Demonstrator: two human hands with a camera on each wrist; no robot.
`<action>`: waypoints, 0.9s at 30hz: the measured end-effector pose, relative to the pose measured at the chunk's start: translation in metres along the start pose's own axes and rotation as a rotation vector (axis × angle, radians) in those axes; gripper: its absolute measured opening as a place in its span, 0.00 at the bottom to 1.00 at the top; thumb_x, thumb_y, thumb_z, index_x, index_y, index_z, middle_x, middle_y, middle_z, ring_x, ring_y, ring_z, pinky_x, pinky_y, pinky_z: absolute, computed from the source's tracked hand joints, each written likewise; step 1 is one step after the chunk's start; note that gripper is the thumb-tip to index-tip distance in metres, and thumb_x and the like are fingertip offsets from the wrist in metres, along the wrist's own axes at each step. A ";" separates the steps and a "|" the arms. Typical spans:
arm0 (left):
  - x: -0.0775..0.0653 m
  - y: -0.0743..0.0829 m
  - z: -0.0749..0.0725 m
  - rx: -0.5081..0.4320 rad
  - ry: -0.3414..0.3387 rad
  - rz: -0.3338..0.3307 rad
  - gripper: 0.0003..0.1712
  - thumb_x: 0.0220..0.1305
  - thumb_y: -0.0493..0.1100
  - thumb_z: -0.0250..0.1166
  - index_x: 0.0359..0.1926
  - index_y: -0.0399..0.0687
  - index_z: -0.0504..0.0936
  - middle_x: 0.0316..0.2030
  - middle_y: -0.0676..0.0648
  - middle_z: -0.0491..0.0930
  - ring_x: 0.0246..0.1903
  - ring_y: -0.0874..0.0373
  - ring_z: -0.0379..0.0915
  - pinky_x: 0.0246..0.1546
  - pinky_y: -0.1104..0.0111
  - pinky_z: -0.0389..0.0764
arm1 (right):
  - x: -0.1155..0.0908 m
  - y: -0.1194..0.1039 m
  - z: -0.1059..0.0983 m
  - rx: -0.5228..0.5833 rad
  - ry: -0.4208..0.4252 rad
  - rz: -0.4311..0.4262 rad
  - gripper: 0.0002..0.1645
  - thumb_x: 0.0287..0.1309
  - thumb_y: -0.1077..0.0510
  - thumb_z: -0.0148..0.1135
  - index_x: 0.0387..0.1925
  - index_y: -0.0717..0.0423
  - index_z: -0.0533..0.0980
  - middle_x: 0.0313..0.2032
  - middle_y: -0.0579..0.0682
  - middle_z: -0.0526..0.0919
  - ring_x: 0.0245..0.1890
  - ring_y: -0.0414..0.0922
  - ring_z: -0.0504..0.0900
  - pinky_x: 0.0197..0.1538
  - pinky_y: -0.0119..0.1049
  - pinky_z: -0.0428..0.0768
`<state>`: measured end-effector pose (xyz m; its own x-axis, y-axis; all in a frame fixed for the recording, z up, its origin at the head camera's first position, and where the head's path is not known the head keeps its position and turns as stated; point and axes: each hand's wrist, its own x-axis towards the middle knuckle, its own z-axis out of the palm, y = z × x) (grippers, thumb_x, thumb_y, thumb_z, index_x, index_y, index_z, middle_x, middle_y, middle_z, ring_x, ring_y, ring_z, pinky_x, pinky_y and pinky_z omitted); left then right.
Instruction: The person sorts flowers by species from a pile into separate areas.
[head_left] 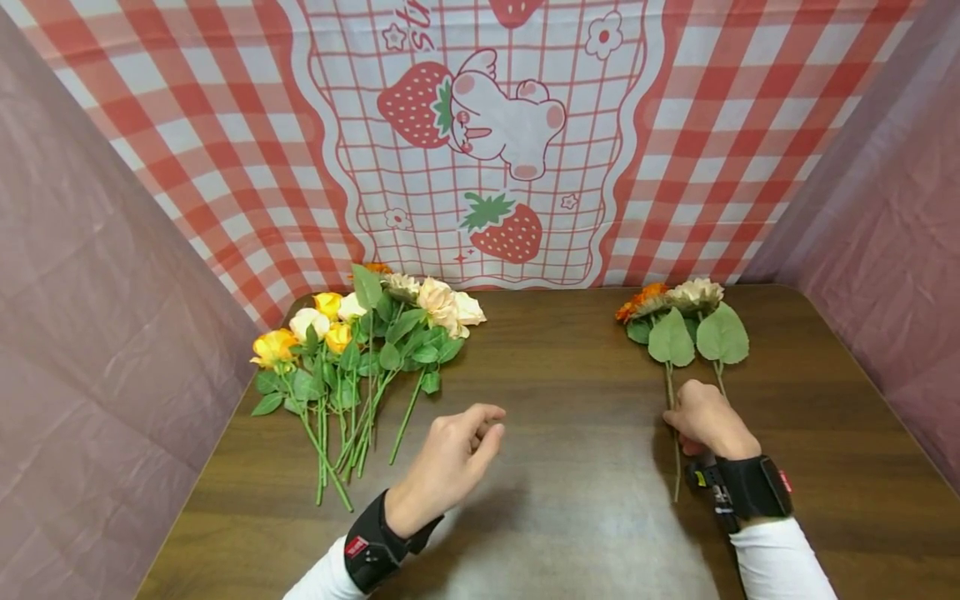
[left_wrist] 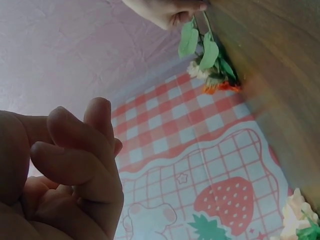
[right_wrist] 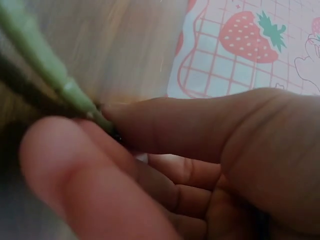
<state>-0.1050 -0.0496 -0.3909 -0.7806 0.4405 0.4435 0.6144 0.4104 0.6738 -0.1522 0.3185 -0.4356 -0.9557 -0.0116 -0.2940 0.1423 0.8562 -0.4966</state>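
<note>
Over the table's right side, my right hand [head_left: 708, 421] pinches the green stem [head_left: 670, 392] of an artificial flower between thumb and forefinger. In the right wrist view the stem [right_wrist: 65, 87] runs down between those fingertips. Beyond the hand, an orange flower [head_left: 641, 302] and a cream flower [head_left: 696, 293] lie side by side, with broad green leaves [head_left: 671, 337] below the heads. My left hand [head_left: 450, 458] hovers over the middle of the table, fingers loosely bent and holding nothing. To its left lies a bunch of yellow roses [head_left: 273, 347], cream roses and peach flowers [head_left: 438, 302].
The brown wooden table [head_left: 555, 375] reaches back to a red-and-white checked cloth [head_left: 720, 125] with strawberry prints. Pinkish drapes [head_left: 97, 333] hang at both sides. Green stems [head_left: 322, 450] of the left bunch point toward the front edge.
</note>
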 end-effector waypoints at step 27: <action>0.011 -0.048 -0.088 0.303 0.216 -0.242 0.07 0.69 0.35 0.59 0.41 0.37 0.84 0.21 0.49 0.82 0.15 0.65 0.69 0.14 0.71 0.68 | -0.018 -0.045 -0.006 -0.141 0.259 -0.221 0.15 0.66 0.54 0.60 0.24 0.55 0.79 0.16 0.45 0.68 0.17 0.43 0.67 0.23 0.37 0.62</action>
<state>-0.1532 -0.1349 -0.3667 -0.8926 0.1393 0.4288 0.3915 0.7109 0.5842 -0.1428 0.2832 -0.4034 -0.9955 -0.0885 0.0331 -0.0943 0.9106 -0.4025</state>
